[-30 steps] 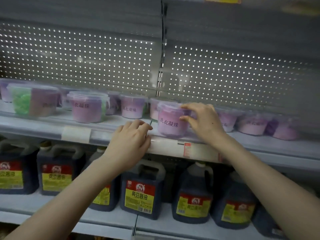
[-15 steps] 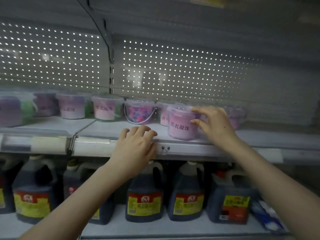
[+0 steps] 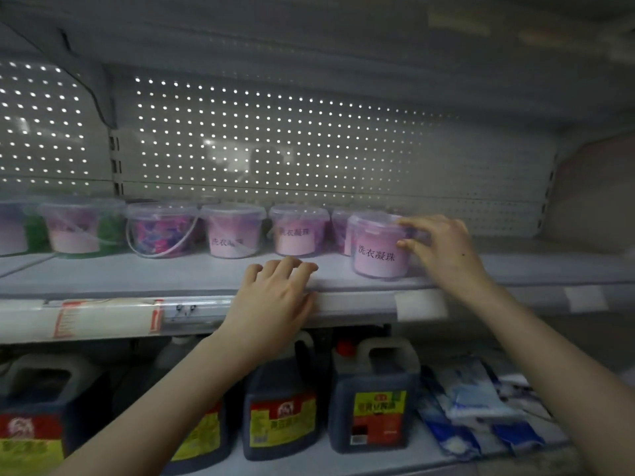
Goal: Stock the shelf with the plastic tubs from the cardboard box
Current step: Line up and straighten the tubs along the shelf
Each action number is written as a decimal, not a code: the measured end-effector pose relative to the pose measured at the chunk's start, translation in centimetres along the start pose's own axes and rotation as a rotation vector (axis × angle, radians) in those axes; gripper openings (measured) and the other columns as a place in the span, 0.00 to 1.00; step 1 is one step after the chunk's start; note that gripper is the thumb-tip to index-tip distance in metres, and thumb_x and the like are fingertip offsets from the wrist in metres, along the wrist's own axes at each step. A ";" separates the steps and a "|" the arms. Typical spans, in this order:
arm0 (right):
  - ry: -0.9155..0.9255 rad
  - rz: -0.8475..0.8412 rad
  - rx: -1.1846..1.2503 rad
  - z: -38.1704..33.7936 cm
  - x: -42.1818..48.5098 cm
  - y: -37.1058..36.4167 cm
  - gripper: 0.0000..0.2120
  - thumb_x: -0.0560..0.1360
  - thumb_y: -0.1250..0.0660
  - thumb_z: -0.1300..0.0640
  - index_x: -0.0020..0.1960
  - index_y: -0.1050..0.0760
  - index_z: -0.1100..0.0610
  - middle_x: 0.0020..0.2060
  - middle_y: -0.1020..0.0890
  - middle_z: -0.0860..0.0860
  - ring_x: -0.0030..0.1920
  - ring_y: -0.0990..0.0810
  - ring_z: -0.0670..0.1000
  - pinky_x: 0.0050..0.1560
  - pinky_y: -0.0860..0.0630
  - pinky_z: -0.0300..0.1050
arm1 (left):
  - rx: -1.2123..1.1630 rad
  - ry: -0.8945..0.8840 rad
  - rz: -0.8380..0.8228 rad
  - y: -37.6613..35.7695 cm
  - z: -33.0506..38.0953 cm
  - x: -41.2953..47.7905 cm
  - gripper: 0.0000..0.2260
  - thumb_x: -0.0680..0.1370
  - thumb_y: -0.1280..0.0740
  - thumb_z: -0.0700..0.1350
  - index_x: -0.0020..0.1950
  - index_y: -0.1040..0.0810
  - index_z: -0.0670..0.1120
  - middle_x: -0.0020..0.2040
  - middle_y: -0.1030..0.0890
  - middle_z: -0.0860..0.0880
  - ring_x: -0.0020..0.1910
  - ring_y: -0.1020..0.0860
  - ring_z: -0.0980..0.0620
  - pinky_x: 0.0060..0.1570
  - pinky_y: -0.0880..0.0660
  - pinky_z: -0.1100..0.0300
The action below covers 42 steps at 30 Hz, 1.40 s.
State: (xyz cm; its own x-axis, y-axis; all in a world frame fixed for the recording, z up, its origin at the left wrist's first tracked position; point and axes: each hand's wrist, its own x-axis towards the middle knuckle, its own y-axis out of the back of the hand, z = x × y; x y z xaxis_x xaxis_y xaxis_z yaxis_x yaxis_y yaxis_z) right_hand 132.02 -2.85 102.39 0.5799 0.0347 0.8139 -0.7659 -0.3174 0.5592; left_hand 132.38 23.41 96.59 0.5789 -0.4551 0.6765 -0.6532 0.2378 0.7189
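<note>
I see my right hand [image 3: 443, 252] pinching the front tub [image 3: 378, 250] between thumb and fingers; my left hand [image 3: 275, 297] rests on the shelf [image 3: 137, 273] edge, fingers close together

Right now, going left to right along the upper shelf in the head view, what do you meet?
Green-sided tub → handled mixed-colour tub → pink tub → second pink tub → front labelled tub → right hand gripping it.
</note>
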 end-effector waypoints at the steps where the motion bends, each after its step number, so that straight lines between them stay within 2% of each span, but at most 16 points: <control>1: -0.001 0.004 0.001 0.9 0.0 0.3 0.15 0.69 0.27 0.59 0.56 0.19 0.57 0.53 0.17 0.53 0.57 0.22 0.56 0.59 0.35 0.51 | -0.005 -0.002 -0.004 -0.3 0.8 0.6 0.18 0.74 0.45 0.53 0.58 0.24 0.49 0.51 0.20 0.49 0.45 0.20 0.45 0.45 0.25 0.51; 5: 0.008 -0.001 -0.036 4.7 -0.1 1.6 0.15 0.69 0.27 0.59 0.55 0.19 0.57 0.51 0.16 0.53 0.55 0.22 0.57 0.58 0.34 0.52 | -0.016 -0.028 -0.007 -1.2 3.9 2.8 0.19 0.75 0.47 0.54 0.60 0.25 0.49 0.52 0.21 0.50 0.47 0.21 0.46 0.47 0.26 0.51; 10: -0.071 0.007 -0.049 9.6 -0.3 2.9 0.15 0.70 0.27 0.58 0.57 0.20 0.55 0.53 0.17 0.53 0.57 0.23 0.57 0.60 0.34 0.52 | -0.022 -0.043 -0.014 -2.2 7.1 5.3 0.20 0.76 0.47 0.56 0.59 0.24 0.49 0.51 0.20 0.49 0.47 0.21 0.45 0.46 0.26 0.51; 14: -0.120 -0.032 -0.083 12.4 0.3 3.3 0.16 0.71 0.28 0.56 0.58 0.20 0.53 0.54 0.17 0.52 0.58 0.26 0.56 0.59 0.39 0.47 | -0.037 -0.041 -0.014 -2.8 9.2 6.7 0.21 0.76 0.48 0.57 0.57 0.23 0.49 0.49 0.20 0.48 0.44 0.20 0.44 0.43 0.25 0.51; 17: -0.155 -0.055 -0.033 13.9 0.8 3.0 0.16 0.71 0.28 0.56 0.58 0.20 0.53 0.54 0.18 0.53 0.58 0.26 0.55 0.57 0.37 0.44 | -0.048 -0.034 -0.009 -3.1 10.2 7.6 0.21 0.76 0.48 0.57 0.56 0.22 0.49 0.48 0.20 0.49 0.43 0.20 0.44 0.42 0.26 0.52; 21: -0.172 -0.102 0.057 14.0 2.1 1.9 0.15 0.71 0.28 0.59 0.58 0.20 0.54 0.54 0.18 0.53 0.58 0.25 0.55 0.56 0.33 0.42 | -0.057 -0.016 -0.027 -3.5 10.5 8.3 0.22 0.76 0.50 0.59 0.56 0.22 0.50 0.49 0.20 0.50 0.44 0.20 0.45 0.43 0.27 0.52; 25: -0.176 -0.143 0.058 13.4 3.9 0.4 0.14 0.71 0.28 0.61 0.56 0.20 0.56 0.55 0.18 0.51 0.57 0.22 0.52 0.55 0.33 0.38 | -0.115 0.023 -0.079 -3.2 10.0 8.7 0.31 0.73 0.59 0.65 0.64 0.28 0.54 0.59 0.25 0.52 0.56 0.25 0.47 0.54 0.33 0.52; 27: -0.182 -0.164 0.039 13.3 4.9 -0.6 0.14 0.70 0.28 0.61 0.56 0.20 0.56 0.54 0.18 0.51 0.57 0.22 0.52 0.56 0.32 0.39 | -0.131 0.041 -0.081 -3.0 9.4 8.6 0.33 0.71 0.63 0.66 0.66 0.31 0.56 0.61 0.27 0.54 0.58 0.28 0.49 0.57 0.35 0.55; 31: -0.207 -0.213 0.028 13.2 6.7 -2.9 0.13 0.70 0.28 0.62 0.54 0.21 0.57 0.53 0.18 0.54 0.56 0.22 0.55 0.56 0.29 0.44 | -0.128 0.076 -0.072 -2.6 7.9 8.6 0.34 0.70 0.63 0.67 0.65 0.30 0.56 0.60 0.27 0.55 0.59 0.28 0.50 0.57 0.36 0.56; 35: -0.220 -0.229 0.057 13.3 7.5 -3.5 0.11 0.70 0.29 0.65 0.52 0.22 0.58 0.52 0.19 0.54 0.54 0.22 0.54 0.48 0.33 0.38 | -0.124 0.104 -0.060 -2.1 6.6 8.5 0.34 0.71 0.62 0.67 0.64 0.28 0.55 0.60 0.26 0.54 0.59 0.27 0.49 0.57 0.35 0.54; 39: -0.221 -0.273 0.107 13.3 7.3 -3.1 0.10 0.71 0.32 0.68 0.48 0.27 0.56 0.52 0.21 0.55 0.50 0.25 0.51 0.46 0.36 0.36 | -0.127 0.115 -0.058 -1.6 6.1 8.0 0.34 0.70 0.61 0.67 0.63 0.27 0.54 0.59 0.25 0.53 0.60 0.27 0.48 0.57 0.35 0.53; 42: -0.234 -0.285 0.087 12.6 6.9 -2.8 0.11 0.72 0.33 0.68 0.53 0.26 0.59 0.55 0.22 0.55 0.56 0.25 0.55 0.49 0.35 0.37 | -0.121 0.117 -0.066 -1.1 6.0 7.6 0.34 0.70 0.62 0.67 0.62 0.27 0.54 0.58 0.25 0.52 0.59 0.27 0.47 0.56 0.35 0.52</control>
State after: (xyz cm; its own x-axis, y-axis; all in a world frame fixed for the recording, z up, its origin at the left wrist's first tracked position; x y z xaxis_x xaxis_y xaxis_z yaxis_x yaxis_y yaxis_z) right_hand 141.65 -13.71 104.44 0.8217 -0.0810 0.5642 -0.5442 -0.4055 0.7345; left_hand 134.61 14.55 99.99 0.6761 -0.3720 0.6360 -0.5524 0.3153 0.7717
